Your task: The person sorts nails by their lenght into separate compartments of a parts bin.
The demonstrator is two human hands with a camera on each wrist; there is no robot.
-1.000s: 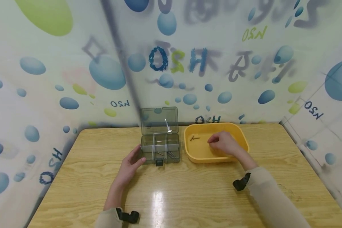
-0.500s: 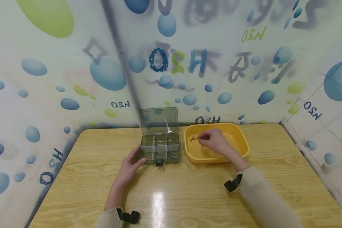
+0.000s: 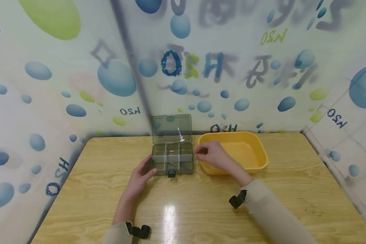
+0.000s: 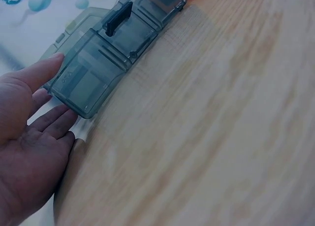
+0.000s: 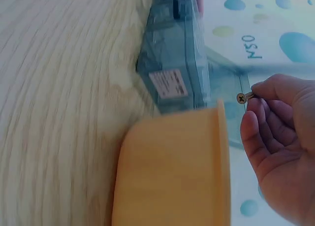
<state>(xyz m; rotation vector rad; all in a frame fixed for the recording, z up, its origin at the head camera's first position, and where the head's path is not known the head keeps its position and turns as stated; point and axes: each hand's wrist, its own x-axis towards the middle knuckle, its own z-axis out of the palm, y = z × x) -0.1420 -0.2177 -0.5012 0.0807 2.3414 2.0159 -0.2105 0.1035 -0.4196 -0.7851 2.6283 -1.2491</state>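
My right hand (image 3: 213,155) is over the left rim of the yellow tray (image 3: 244,149). In the right wrist view, its thumb and forefinger pinch a small screw (image 5: 241,98), whose cross-slotted head points away from the fingertips. Left of the tray stands a clear grey compartment box (image 3: 158,158) with its lid (image 3: 170,128) raised. My left hand (image 3: 140,174) rests at the box's left side, fingers extended along it and thumb at the front corner. One brass-coloured screw (image 3: 172,164) lies in the front middle compartment, several thin grey pieces (image 3: 184,165) in the front right one.
Both containers stand near the back edge of a wooden table (image 3: 195,206), close to the patterned wall covering (image 3: 247,91). A dark clasp (image 3: 171,173) juts from the box's front. The tray's wall (image 5: 170,172) rises between the right hand and the tabletop.
My right hand has moved left, from the middle of the tray to its left rim, picking up a screw on the way. The left hand stays at the box.
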